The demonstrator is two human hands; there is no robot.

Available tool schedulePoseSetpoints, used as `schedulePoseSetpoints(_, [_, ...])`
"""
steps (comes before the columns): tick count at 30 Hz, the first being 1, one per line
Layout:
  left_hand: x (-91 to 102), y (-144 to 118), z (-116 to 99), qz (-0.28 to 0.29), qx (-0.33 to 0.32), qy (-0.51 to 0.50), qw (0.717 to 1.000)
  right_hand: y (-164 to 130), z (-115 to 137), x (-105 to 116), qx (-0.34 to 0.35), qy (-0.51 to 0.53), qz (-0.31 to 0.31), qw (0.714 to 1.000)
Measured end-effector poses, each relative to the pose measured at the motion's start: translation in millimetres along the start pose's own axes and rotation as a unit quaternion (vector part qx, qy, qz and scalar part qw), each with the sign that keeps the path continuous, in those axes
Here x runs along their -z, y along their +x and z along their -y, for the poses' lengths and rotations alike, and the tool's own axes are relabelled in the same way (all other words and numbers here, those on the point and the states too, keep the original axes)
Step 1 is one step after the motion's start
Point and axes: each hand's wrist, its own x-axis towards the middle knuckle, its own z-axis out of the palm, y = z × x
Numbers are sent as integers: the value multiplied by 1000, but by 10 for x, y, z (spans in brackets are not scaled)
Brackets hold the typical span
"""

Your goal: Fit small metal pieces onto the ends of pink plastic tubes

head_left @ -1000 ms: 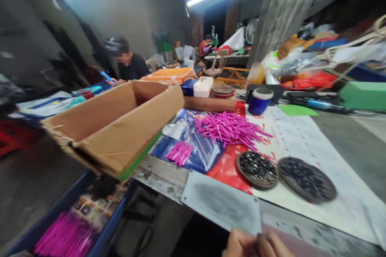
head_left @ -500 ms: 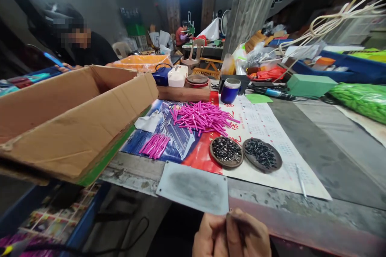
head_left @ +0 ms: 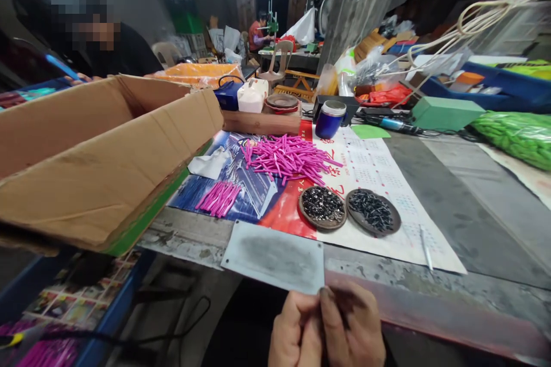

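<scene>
At the table's front edge, my left hand (head_left: 296,330) and my right hand (head_left: 350,324) are pressed together, fingertips pinched. Whatever lies between them is hidden by the fingers. Just beyond is a grey metal plate (head_left: 274,257) with a dark smudged middle, overhanging the edge. Past the plate stand two round shallow dishes: one dish (head_left: 322,207) holds small shiny metal parts, the other dish (head_left: 373,211) dark pin-like pieces. Behind them spreads a heap of pink sticks (head_left: 288,159). A smaller bunch of pink sticks (head_left: 218,199) lies to the left.
A long cardboard box (head_left: 107,178) takes up the left side. A blue jar (head_left: 330,119) stands behind the heap. On the calendar sheet (head_left: 413,229) lies a white pen-like stick (head_left: 426,248). A green block (head_left: 446,113) and a green bag (head_left: 516,137) sit right. Another person (head_left: 124,51) sits far left.
The view has tilted slightly, so the table items sit a little higher in the picture. My hands stay pinched together at the table edge.
</scene>
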Motion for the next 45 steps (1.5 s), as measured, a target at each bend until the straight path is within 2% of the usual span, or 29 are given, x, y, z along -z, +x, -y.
schedulePoseSetpoints(3, [109, 87, -115, 78, -43, 46, 995, 167, 106, 94, -138, 97, 78, 983])
schedulePoseSetpoints(6, [239, 178, -239, 103, -95, 126, 982, 268, 131, 179, -194, 194, 93, 957])
schedulePoseSetpoints(9, [331, 231, -297, 81, -134, 203, 967, 287, 106, 240, -181, 180, 121, 959])
schedulePoseSetpoints(13, [364, 242, -306, 41, -167, 262, 950, 306, 116, 286, -135, 83, 185, 970])
schedulePoseSetpoints(19, [366, 253, -326, 45, -218, 288, 931, 366, 175, 291, -103, 26, 236, 966])
schedulePoseSetpoints(24, [360, 267, -314, 57, -235, 292, 925, 370, 188, 287, -78, 10, 242, 967])
schedulePoseSetpoints(29, [351, 276, -308, 70, -229, 286, 928, 359, 206, 289, -21, -66, 232, 970])
schedulePoseSetpoints(34, [364, 302, -309, 79, -194, 283, 936, 361, 193, 264, 7, -100, 224, 969])
schedulePoseSetpoints(40, [411, 359, -265, 117, -113, 239, 957, 388, 184, 254, -16, -90, 199, 976])
schedulePoseSetpoints(42, [449, 418, -262, 107, -96, 238, 961, 391, 163, 298, -18, -92, 176, 980])
schedulePoseSetpoints(45, [555, 595, -279, 51, -113, 263, 957, 393, 96, 394, -23, -112, 151, 982])
